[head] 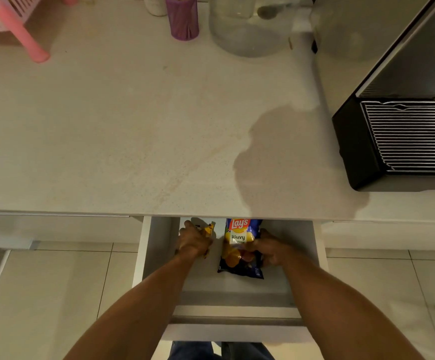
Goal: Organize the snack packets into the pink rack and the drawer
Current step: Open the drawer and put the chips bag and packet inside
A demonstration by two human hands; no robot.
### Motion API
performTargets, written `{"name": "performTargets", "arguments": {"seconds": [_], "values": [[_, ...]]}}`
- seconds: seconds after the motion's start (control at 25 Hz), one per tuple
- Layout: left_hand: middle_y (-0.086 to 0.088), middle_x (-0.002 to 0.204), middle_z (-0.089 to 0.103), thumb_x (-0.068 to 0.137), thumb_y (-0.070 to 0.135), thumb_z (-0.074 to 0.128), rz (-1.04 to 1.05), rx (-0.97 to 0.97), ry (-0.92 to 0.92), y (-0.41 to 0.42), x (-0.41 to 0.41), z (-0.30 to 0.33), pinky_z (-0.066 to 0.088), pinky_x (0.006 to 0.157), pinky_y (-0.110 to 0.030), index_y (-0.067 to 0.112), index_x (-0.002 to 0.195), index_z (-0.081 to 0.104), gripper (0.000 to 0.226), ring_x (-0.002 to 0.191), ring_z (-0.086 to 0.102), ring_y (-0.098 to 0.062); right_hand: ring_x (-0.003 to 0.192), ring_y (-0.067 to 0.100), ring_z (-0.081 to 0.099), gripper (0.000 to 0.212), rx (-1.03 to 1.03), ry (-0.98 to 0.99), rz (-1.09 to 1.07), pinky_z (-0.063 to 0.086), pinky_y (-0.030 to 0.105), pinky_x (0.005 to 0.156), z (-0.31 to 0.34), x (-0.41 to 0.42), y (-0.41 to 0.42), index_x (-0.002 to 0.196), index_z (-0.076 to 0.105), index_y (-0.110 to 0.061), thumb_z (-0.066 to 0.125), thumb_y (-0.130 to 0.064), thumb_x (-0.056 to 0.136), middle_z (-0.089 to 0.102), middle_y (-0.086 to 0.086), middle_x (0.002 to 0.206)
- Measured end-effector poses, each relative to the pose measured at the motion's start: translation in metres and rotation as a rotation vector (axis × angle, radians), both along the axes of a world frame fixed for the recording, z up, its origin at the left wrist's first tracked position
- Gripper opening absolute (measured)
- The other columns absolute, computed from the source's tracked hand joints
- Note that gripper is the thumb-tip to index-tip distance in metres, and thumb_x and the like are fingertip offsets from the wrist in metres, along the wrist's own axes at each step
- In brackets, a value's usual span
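Note:
A white drawer (156, 245) stands pulled out below the counter edge. Inside it lies a dark blue Lay's Wavy chip packet (238, 255), its top tucked under the counter. My right hand (268, 249) grips that packet's right side. My left hand (194, 241) is closed around a small yellow packet (208, 229) at the drawer's left, mostly hidden by my fingers. The pink rack (8, 19) stands at the counter's far left corner, only its leg and part of a slatted shelf showing.
A beige counter (133, 126) spans the view. At its back stand a purple cup (182, 19) and a clear glass jar (247, 29). A black appliance with a metal grille (406, 136) sits on the right. Tiled floor lies beside the drawer.

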State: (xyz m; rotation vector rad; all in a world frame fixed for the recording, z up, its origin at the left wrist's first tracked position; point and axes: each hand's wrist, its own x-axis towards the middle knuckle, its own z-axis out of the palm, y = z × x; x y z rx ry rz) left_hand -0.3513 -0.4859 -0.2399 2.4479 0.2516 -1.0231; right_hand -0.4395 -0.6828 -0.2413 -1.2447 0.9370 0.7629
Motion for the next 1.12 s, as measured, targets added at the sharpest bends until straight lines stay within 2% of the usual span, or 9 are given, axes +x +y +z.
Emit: {"name": "performTargets", "arguments": {"seconds": [0.12, 0.28, 0.36, 0.48, 0.64, 0.76, 0.92, 1.04, 1.12], "values": [[-0.02, 0.13, 0.049, 0.076, 0.034, 0.075, 0.0, -0.003, -0.03, 0.0, -0.001, -0.01, 0.052, 0.09, -0.047, 0.007, 0.132, 0.032, 0.075, 0.117, 0.054, -0.037, 0.069, 0.021, 0.068, 0.037, 0.037, -0.009, -0.014, 0.056, 0.033, 0.06, -0.004, -0.003, 0.001, 0.112, 0.065, -0.009, 0.078, -0.001, 0.078, 0.073, 0.008, 0.084], [-0.02, 0.128, 0.05, 0.075, 0.039, 0.077, -0.039, 0.004, -0.09, -0.002, -0.001, -0.013, 0.05, 0.093, -0.046, 0.01, 0.13, 0.034, 0.076, 0.117, 0.053, -0.038, 0.08, 0.029, 0.067, 0.046, -0.021, -0.073, -0.069, 0.055, 0.038, 0.071, 0.001, -0.004, -0.001, 0.115, 0.064, 0.0, 0.081, 0.003, 0.072, 0.071, 0.021, 0.101], [-0.019, 0.129, 0.048, 0.073, 0.047, 0.078, -0.052, 0.0, -0.093, -0.002, -0.002, -0.009, 0.048, 0.094, -0.045, 0.012, 0.131, 0.033, 0.081, 0.119, 0.051, -0.038, 0.091, 0.027, 0.067, 0.049, -0.154, -0.089, -0.06, 0.056, 0.037, 0.075, 0.005, -0.005, 0.0, 0.112, 0.064, -0.006, 0.085, -0.001, 0.068, 0.07, 0.017, 0.112], [-0.018, 0.131, 0.044, 0.073, 0.049, 0.076, -0.061, -0.001, -0.078, -0.003, -0.002, 0.004, 0.048, 0.094, -0.045, 0.013, 0.134, 0.031, 0.084, 0.121, 0.05, -0.037, 0.092, 0.018, 0.065, 0.043, -0.302, -0.1, 0.064, 0.053, 0.03, 0.07, 0.008, -0.007, 0.001, 0.104, 0.06, -0.019, 0.085, -0.008, 0.071, 0.066, 0.008, 0.116], [-0.016, 0.131, 0.046, 0.084, 0.039, 0.064, -0.24, 0.031, -0.122, 0.008, -0.006, 0.036, 0.046, 0.093, -0.038, 0.007, 0.132, 0.042, 0.062, 0.116, 0.053, -0.035, 0.116, 0.028, 0.059, 0.061, -0.551, -0.067, 0.274, 0.052, 0.037, 0.093, 0.017, -0.009, -0.001, 0.136, 0.039, -0.012, 0.071, -0.012, 0.085, 0.059, 0.012, 0.129], [-0.014, 0.123, 0.059, 0.087, 0.038, 0.064, -0.354, -0.134, -0.198, 0.026, -0.018, 0.07, 0.047, 0.083, -0.029, 0.007, 0.124, 0.055, 0.048, 0.108, 0.059, -0.029, 0.112, 0.029, 0.061, 0.05, -0.69, -0.17, 0.377, 0.053, 0.038, 0.09, 0.04, -0.01, -0.001, 0.136, 0.042, -0.013, 0.062, -0.01, 0.089, 0.063, 0.013, 0.126], [0.003, 0.129, 0.057, 0.084, 0.058, 0.061, -0.452, -0.359, -0.227, 0.06, -0.044, 0.115, 0.046, 0.086, -0.024, 0.023, 0.132, 0.051, 0.06, 0.112, 0.057, -0.016, 0.115, 0.028, 0.059, 0.046, -0.814, -0.301, 0.585, 0.049, 0.033, 0.09, 0.083, -0.026, 0.0, 0.137, 0.045, -0.013, 0.058, -0.024, 0.094, 0.061, 0.011, 0.131], [0.018, 0.13, 0.052, 0.072, 0.076, 0.059, -0.567, -0.409, -0.187, 0.087, -0.065, 0.142, 0.046, 0.093, -0.022, 0.036, 0.132, 0.049, 0.073, 0.115, 0.051, 0.0, 0.117, 0.024, 0.059, 0.042, -0.717, -0.471, 0.624, 0.048, 0.031, 0.094, 0.117, -0.06, 0.004, 0.13, 0.056, -0.016, 0.06, -0.036, 0.094, 0.062, 0.006, 0.13], [0.025, 0.124, 0.054, 0.066, 0.08, 0.062, -0.645, -0.404, -0.17, 0.102, -0.079, 0.152, 0.047, 0.091, -0.02, 0.044, 0.124, 0.052, 0.07, 0.11, 0.051, 0.009, 0.111, 0.013, 0.061, 0.04, -0.533, -0.549, 0.604, 0.049, 0.02, 0.085, 0.137, -0.087, 0.008, 0.122, 0.063, -0.025, 0.066, -0.045, 0.087, 0.066, -0.005, 0.12]]}}
